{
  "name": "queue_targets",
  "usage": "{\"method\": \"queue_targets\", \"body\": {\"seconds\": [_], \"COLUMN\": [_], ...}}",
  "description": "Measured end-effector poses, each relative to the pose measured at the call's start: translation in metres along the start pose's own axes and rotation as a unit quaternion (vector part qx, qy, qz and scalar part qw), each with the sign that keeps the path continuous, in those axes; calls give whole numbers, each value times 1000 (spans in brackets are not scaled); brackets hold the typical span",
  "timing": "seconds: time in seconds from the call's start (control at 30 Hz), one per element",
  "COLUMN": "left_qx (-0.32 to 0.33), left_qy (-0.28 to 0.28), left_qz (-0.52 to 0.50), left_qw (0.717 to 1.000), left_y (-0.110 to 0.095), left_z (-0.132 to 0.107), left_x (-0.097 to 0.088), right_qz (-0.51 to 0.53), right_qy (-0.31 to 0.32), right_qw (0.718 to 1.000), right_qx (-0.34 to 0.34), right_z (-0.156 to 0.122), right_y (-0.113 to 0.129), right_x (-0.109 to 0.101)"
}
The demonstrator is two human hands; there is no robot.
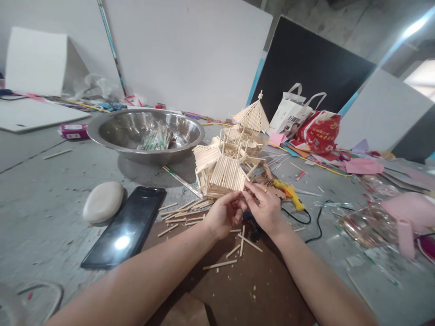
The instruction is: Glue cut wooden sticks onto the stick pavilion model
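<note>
A small house built of wooden sticks (pixel 234 151), with a peaked roof, stands on the grey surface in front of me. My left hand (pixel 222 214) and my right hand (pixel 265 206) meet at its near lower corner. Both hands have fingers curled in a pinch, touching the model's bottom edge; what they pinch is too small to make out. Loose wooden sticks (pixel 185 216) lie scattered under and beside my hands, some on a brown board (pixel 238 285).
A yellow glue gun (pixel 290 194) with a black cord lies right of the model. A steel bowl (pixel 112 131) holding wrapped sticks sits behind left. A black phone (pixel 127 226) and white oval object (pixel 103 202) lie at left. Coloured paper, bags and plastic clutter the right.
</note>
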State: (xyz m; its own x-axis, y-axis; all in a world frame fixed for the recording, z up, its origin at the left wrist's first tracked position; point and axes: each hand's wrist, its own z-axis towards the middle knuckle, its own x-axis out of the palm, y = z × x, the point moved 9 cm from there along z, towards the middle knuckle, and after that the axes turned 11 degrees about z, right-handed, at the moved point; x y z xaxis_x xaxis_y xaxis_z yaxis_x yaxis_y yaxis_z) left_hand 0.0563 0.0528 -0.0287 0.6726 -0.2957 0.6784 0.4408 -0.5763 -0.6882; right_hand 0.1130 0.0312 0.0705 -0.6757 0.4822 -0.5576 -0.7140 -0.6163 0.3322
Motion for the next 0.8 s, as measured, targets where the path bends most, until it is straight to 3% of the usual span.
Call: {"method": "queue_targets", "body": {"seconds": [0.33,0.8], "left_qx": [-7,-8], "left_qy": [-7,-20], "left_qz": [11,20], "left_qw": [1000,1000], "left_y": [0,-1], "left_z": [-2,-3], "left_x": [3,1], "right_qz": [-63,-135], "right_qy": [11,-4], "right_qw": [996,989], "right_qx": [-58,-67], "right_z": [2,2], "right_y": [14,16], "right_x": [0,-4]}}
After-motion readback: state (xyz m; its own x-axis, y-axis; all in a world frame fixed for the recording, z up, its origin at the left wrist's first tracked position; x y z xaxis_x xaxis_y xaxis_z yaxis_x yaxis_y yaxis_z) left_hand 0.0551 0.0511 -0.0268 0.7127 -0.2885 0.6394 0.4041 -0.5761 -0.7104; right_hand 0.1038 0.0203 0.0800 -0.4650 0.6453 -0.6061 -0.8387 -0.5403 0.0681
